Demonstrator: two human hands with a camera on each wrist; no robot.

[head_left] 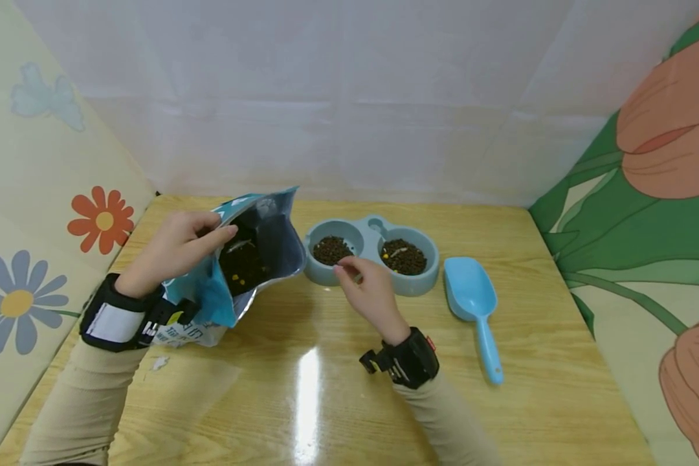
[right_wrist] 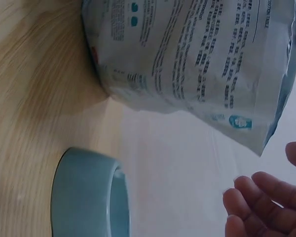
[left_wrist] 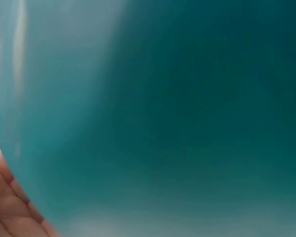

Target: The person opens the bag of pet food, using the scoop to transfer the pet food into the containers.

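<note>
On the bench (head_left: 384, 401): a glossy wooden top, walled in by pale sheeting at the back and flower-printed panels at both sides.
Left hand (head_left: 175, 249): it pinches the near lip of the feed bag (head_left: 250, 259), thumb and fingers curled over the rim, so this grip has firm hold of the bag's edge. In the left wrist view only a bit of palm (left_wrist: 10, 212) shows against the bag's teal wall (left_wrist: 163, 113), which fills the frame.
Feed bag: stands at the left of the bench, tilted, its mouth held open toward the double bowl (head_left: 373, 254). Dark kibble with a few yellow bits lies inside. In the right wrist view its printed white back (right_wrist: 197, 64) rests on the wood.
Right hand (head_left: 366, 288): hovers at the near rim of the bowl's left cup, fingers loosely bent. Whether the fingertips hold any kibble I cannot tell. The right wrist view shows fingertips (right_wrist: 259, 197) slack and apart, just beside the bag's lower corner.
Double bowl: grey-blue, in the middle of the bench, just right of the bag. Both cups hold dark kibble; the right one also has pale and yellow pieces. Its outer wall (right_wrist: 89, 197) shows in the right wrist view.
Scoop (head_left: 474, 304): light blue, lying flat to the right of the bowl, near it but apart, handle pointing toward the person.
Wrists: each carries a black strap with a camera.
</note>
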